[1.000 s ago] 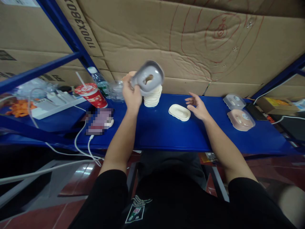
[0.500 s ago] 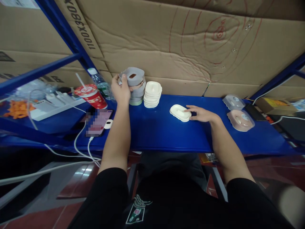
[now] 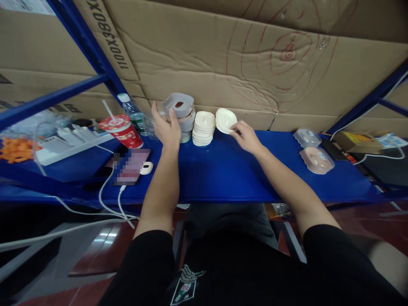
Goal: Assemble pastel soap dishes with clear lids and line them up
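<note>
My right hand (image 3: 245, 135) pinches the near edge of a cream moulded tray (image 3: 225, 119), which is lifted and tilted just right of a stack of similar cream trays (image 3: 204, 129). My left hand (image 3: 167, 127) has its thumb and fingers apart at the left side of a stack of grey and pinkish moulded trays (image 3: 183, 110). Its thumb is close to the stack; whether it touches I cannot tell. The top grey tray has a brown oval patch in its middle.
Left stand a red drink cup (image 3: 123, 131) with a straw, a plastic bottle (image 3: 132, 112), a phone (image 3: 132, 165) and a power strip (image 3: 68, 146). Two clear-lidded packs (image 3: 317, 159) lie right. Cardboard (image 3: 191, 51) closes off the back of the blue table (image 3: 223, 178).
My right hand has lifted the cream tray off the table and brought it left and back, beside the cream stack. My left hand's fingers have loosened from the grey stack.
</note>
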{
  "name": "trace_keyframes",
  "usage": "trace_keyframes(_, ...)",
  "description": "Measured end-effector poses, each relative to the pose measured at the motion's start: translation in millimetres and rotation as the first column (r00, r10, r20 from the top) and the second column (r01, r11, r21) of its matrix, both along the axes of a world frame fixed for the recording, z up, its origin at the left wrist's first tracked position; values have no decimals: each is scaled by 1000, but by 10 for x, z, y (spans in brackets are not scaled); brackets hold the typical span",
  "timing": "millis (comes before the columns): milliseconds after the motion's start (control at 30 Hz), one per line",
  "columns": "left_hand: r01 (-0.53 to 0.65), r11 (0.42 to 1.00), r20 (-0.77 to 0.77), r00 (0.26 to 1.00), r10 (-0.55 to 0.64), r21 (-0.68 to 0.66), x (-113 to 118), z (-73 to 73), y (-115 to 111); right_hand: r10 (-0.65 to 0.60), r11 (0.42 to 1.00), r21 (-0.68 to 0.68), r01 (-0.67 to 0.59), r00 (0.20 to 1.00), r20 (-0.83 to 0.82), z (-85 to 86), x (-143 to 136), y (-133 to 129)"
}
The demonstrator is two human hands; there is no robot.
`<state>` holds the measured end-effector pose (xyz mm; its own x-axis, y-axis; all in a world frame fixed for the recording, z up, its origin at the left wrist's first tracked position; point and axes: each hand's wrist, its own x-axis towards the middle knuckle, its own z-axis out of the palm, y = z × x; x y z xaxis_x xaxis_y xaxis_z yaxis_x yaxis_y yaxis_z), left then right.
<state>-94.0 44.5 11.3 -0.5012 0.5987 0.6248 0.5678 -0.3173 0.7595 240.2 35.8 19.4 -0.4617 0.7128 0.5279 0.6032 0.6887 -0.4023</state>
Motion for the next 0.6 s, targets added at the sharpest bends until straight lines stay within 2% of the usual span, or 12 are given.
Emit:
trace_keyframes(67, -47, 999, -5, 999, 47, 16, 78, 10, -69, 11, 999, 49, -15, 997, 81, 105, -346, 114)
trace_keyframes(167, -12, 999, -71, 997, 15, 43, 181, 7, -126, -17, 996, 84, 2, 984, 176, 186, -761, 303)
trace_keyframes(300, 17, 998, -136, 991, -9, 58, 227, -22, -117, -18, 998, 70, 0, 967, 254, 178, -1004, 436)
trace_keyframes(467, 46, 998, -100, 994, -41, 41, 202, -49, -72, -13, 995, 95, -5, 982, 190, 139, -860, 342)
trace_keyframes(533, 38, 998, -93, 995, -33, 45, 200, -57, -59, -46, 992, 119, 32, 992, 114, 127, -656, 296)
trace_keyframes(600, 44, 998, -93, 995, -39, 51, 216, -62, -56, -105, 986, 135, 98, 993, 45, 105, -333, 265)
